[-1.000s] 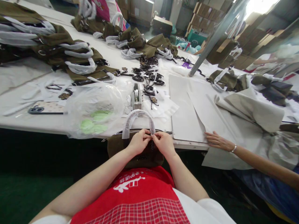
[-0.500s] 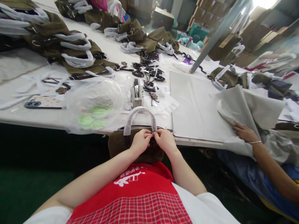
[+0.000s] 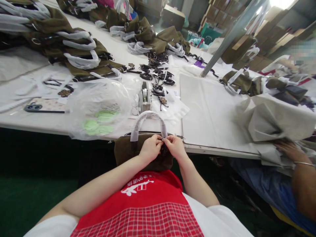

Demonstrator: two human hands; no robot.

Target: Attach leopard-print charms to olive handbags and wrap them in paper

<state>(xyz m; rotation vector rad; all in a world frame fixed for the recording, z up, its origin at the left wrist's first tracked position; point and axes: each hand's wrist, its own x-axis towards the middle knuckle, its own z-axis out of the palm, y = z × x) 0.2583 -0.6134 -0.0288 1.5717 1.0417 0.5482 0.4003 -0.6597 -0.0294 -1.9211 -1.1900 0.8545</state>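
Note:
An olive-brown bag (image 3: 125,149) rests against the table's front edge, its white-wrapped handle (image 3: 148,114) standing up. My left hand (image 3: 151,148) and my right hand (image 3: 174,146) meet at the right foot of that handle. Both are closed in a pinch, fingertips nearly touching, on a small metal ring or clasp whose detail is hard to see. A dark braided strap (image 3: 164,150) hangs below the fingers, partly hidden by them. Behind the bag stand a tape dispenser (image 3: 144,97) and a heap of black straps with charms (image 3: 160,79).
A clear plastic bag with green pieces (image 3: 98,108) and a phone (image 3: 46,105) lie to the left. Wrapped olive bags (image 3: 81,52) fill the back left. A metal pole (image 3: 229,42) rises at right. Another person's hand (image 3: 291,149) is under a grey sheet (image 3: 278,115).
The co-worker's hand has moved right, and the grey sheet has shifted and bunched to the right with it. My hands stay at the handle's foot with only slight finger movement.

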